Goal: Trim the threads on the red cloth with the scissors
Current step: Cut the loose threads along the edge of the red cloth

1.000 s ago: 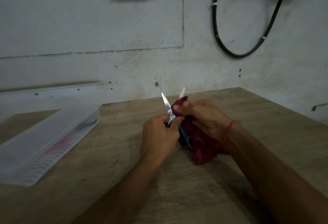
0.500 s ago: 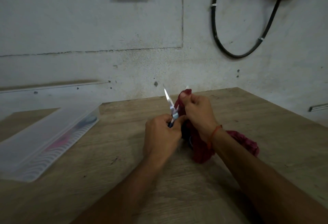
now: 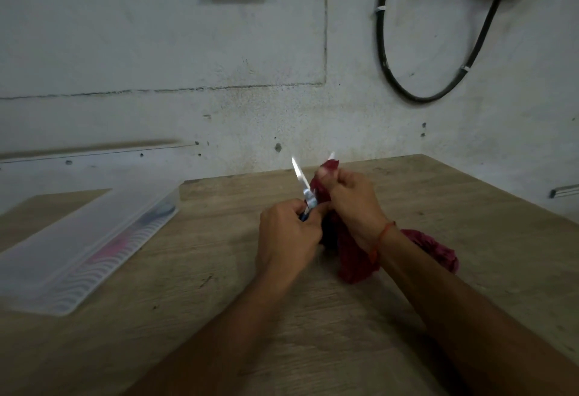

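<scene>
I see the left hand [image 3: 286, 235] with its fingers curled tight around the blue handles of the scissors [image 3: 303, 187], blades spread apart and pointing up. The right hand [image 3: 352, 204] pinches the top edge of the red cloth [image 3: 354, 262] between thumb and closed fingers [image 3: 326, 173], lifting it just beside the left blade; the other blade's tip shows behind the pinched edge. Below those fingers the cloth hangs crumpled, dark red, its lower folds resting on the wooden surface [image 3: 470, 207] and trailing out past the right wrist. Any loose threads are too blurred to make out.
</scene>
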`<move>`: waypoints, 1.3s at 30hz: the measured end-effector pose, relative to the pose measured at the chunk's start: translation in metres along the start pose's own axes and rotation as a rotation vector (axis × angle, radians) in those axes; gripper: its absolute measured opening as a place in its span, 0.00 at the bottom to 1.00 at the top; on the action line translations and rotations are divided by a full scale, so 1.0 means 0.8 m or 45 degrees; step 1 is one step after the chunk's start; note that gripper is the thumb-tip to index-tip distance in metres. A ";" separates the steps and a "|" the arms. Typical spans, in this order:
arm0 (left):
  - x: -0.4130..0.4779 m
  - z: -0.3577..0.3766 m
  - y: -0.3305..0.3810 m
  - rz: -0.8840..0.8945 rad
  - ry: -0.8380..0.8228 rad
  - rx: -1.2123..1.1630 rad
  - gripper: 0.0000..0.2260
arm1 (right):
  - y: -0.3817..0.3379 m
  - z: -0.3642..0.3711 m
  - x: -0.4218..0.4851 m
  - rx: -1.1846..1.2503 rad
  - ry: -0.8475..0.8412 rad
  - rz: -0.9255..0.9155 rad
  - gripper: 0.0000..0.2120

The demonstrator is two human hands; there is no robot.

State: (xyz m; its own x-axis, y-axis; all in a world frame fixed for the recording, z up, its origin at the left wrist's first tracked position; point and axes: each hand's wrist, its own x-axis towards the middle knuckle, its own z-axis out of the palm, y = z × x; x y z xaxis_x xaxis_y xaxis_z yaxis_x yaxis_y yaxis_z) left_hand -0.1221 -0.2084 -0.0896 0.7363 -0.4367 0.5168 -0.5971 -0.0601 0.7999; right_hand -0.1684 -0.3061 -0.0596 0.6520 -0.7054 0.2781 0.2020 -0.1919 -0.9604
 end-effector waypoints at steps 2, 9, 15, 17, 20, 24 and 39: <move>0.004 -0.008 -0.008 0.001 0.016 0.032 0.22 | 0.001 0.002 -0.002 0.128 -0.167 0.077 0.07; -0.001 0.010 0.010 0.080 -0.046 0.044 0.24 | -0.006 0.001 0.016 -0.443 0.351 -0.116 0.22; 0.007 -0.008 -0.009 0.030 -0.028 0.049 0.22 | 0.000 0.004 0.002 0.000 -0.104 0.070 0.09; 0.007 -0.013 -0.012 0.044 -0.025 0.061 0.22 | -0.004 0.009 -0.001 0.026 -0.089 0.094 0.08; 0.005 -0.004 -0.006 0.086 -0.036 0.059 0.22 | -0.010 0.014 0.005 -0.228 0.215 0.064 0.17; 0.005 0.008 0.003 0.132 -0.062 0.069 0.19 | -0.014 0.006 0.006 -0.306 0.392 -0.044 0.23; 0.011 -0.003 -0.014 0.154 -0.065 0.008 0.19 | -0.002 0.007 0.012 -0.067 0.187 0.095 0.21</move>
State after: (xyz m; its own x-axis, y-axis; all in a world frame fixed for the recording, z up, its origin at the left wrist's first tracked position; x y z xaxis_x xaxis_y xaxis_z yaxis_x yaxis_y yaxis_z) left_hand -0.1082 -0.2095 -0.0936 0.6419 -0.4859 0.5932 -0.6827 -0.0099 0.7306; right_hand -0.1585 -0.3087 -0.0557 0.5491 -0.8105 0.2040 0.1159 -0.1679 -0.9790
